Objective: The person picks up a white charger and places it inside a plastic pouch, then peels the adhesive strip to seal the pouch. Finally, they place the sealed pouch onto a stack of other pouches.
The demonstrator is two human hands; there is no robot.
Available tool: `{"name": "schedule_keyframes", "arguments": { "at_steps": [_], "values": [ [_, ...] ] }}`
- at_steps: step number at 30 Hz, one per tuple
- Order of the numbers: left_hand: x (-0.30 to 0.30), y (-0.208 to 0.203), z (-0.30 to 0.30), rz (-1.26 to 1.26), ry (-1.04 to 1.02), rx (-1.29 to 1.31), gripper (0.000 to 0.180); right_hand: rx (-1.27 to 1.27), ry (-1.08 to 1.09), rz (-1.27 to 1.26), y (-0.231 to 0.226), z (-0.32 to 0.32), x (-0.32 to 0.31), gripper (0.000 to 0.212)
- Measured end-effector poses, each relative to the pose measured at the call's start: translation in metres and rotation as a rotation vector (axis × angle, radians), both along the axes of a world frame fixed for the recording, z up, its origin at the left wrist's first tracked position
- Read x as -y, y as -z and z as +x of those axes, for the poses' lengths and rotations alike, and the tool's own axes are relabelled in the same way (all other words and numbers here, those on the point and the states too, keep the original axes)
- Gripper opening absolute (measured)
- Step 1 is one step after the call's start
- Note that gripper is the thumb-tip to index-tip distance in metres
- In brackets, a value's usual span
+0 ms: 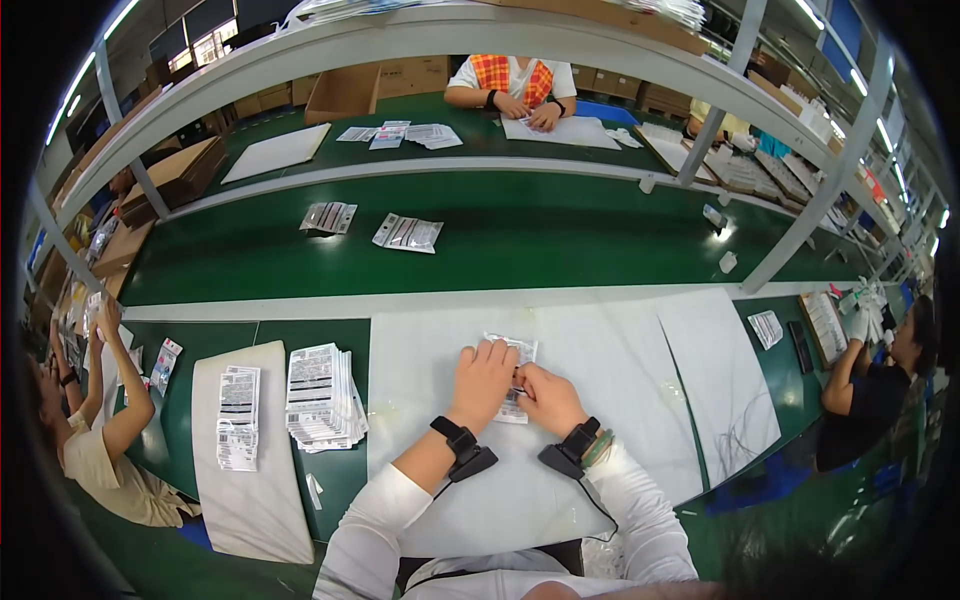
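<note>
The packet (514,411) lies on the white sheet (630,400), partly under the left hand (482,382); the right hand (552,398) is at its right edge; whether either hand's fingers clamp it, I cannot tell.

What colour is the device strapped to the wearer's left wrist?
The wrist device is black; see head view.
</note>
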State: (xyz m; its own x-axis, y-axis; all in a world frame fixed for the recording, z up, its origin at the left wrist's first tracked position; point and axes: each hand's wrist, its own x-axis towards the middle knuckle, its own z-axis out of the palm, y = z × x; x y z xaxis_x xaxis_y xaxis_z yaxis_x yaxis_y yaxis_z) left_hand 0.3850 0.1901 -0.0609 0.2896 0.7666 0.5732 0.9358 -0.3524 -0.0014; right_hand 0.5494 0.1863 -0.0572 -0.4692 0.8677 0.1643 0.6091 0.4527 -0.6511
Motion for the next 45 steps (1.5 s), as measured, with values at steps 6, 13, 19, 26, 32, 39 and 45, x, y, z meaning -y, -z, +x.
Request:
{"name": "schedule_keyframes", "arguments": {
  "at_steps": [6,13,19,26,32,39,45],
  "values": [
    [0.017,-0.007,-0.006,-0.174,0.091,0.09,0.021,0.084,-0.009,0.037,-0.011,0.018,0.007,0.034],
    [0.057,-0.004,-0.059,-0.35,0.298,0.16,0.043,0.17,-0.24,0.316,-0.03,0.05,0.013,0.043],
    [0.058,0.004,-0.081,-0.498,0.349,0.036,0.052,0.317,-0.214,0.233,-0.011,0.069,0.003,0.04],
    [0.058,-0.012,-0.097,-0.548,0.46,0.028,0.049,0.232,-0.119,0.367,-0.017,0.047,0.015,0.03],
    [0.059,-0.008,-0.097,-0.528,0.444,0.037,0.041,0.097,-0.067,0.314,-0.007,-0.025,0.048,0.019],
    [0.057,0.001,-0.091,-0.627,0.385,0.205,0.036,0.208,-0.09,0.483,0.003,-0.035,0.048,0.019],
    [0.06,-0.004,-0.089,-0.561,0.376,0.122,0.035,0.168,-0.088,0.191,0.0,0.03,0.07,0.014]
  ]
}}
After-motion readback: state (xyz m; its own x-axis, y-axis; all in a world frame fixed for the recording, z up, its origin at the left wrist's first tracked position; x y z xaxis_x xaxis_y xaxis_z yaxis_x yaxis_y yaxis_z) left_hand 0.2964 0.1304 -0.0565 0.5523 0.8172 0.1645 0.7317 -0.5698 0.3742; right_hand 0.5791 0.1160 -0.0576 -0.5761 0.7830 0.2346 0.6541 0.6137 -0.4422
